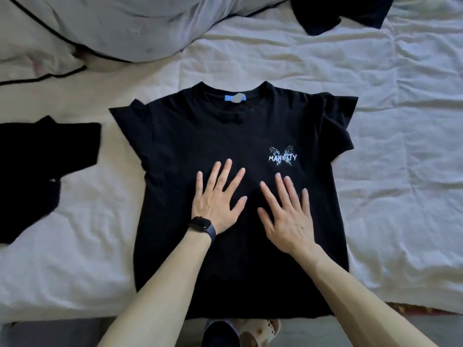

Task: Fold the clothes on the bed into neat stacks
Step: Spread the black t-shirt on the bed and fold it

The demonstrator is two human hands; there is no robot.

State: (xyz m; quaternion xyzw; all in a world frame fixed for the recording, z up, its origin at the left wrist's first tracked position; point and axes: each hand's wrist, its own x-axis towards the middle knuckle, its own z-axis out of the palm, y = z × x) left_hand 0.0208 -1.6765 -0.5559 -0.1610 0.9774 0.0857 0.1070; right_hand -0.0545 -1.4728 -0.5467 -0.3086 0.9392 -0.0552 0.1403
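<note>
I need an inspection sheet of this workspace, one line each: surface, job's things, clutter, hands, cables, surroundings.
surface: sheet, white and wrinkled, covers the bed.
job's things: T-shirt, black, spread flat, front up, collar away from the person; left garment, black, crumpled; far garment, black, partly out of frame.
clutter: pillow at the far left.
grippers: left hand and right hand lie flat on the T-shirt, fingers spread; watch on the left wrist.
cables: nothing seen.
surroundings: slipper on the floor below the bed's near edge.
</note>
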